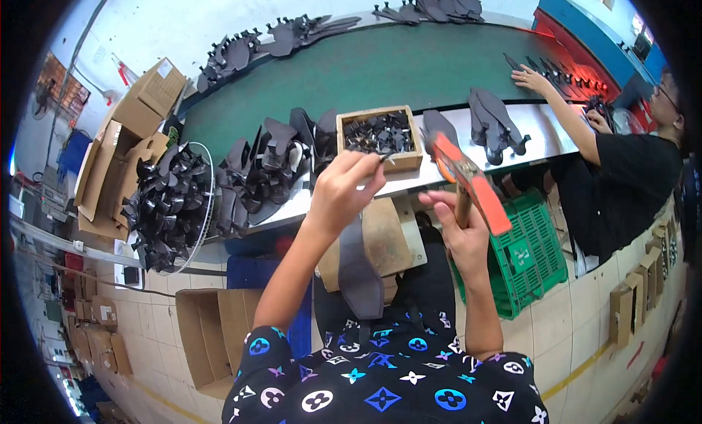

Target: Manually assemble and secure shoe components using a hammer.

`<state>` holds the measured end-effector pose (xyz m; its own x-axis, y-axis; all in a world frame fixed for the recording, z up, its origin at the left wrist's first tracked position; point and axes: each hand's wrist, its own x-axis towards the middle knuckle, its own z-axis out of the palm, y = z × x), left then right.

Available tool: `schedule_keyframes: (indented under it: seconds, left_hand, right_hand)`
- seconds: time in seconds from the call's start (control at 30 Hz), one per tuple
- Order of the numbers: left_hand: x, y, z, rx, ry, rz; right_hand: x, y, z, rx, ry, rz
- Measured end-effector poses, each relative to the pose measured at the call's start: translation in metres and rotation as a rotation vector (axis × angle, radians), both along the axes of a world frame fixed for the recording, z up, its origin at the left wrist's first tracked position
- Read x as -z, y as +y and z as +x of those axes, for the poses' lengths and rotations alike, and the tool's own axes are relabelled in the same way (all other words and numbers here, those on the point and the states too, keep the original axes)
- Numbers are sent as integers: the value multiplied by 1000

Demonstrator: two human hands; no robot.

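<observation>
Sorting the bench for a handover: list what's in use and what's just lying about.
In use: left hand pinching small metal piece; right hand gripping orange-handled tool; dark strap; wooden box.

Lying about: green crate; cardboard boxes; black pieces in hoop.

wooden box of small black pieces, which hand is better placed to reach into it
Left. The left hand hovers at the wooden box's front rim, pinching a small piece. The right hand is lower and grips an orange-handled tool.
</observation>
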<state>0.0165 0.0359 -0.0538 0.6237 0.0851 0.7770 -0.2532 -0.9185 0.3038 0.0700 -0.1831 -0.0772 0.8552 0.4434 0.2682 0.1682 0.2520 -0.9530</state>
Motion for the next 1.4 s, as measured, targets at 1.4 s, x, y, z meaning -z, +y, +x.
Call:
schedule_keyframes:
  seconds: [1.4]
  left_hand:
    - [109, 37, -94, -22, 237, -591]
  right_hand:
    - [58, 110, -10, -283, -313, -359]
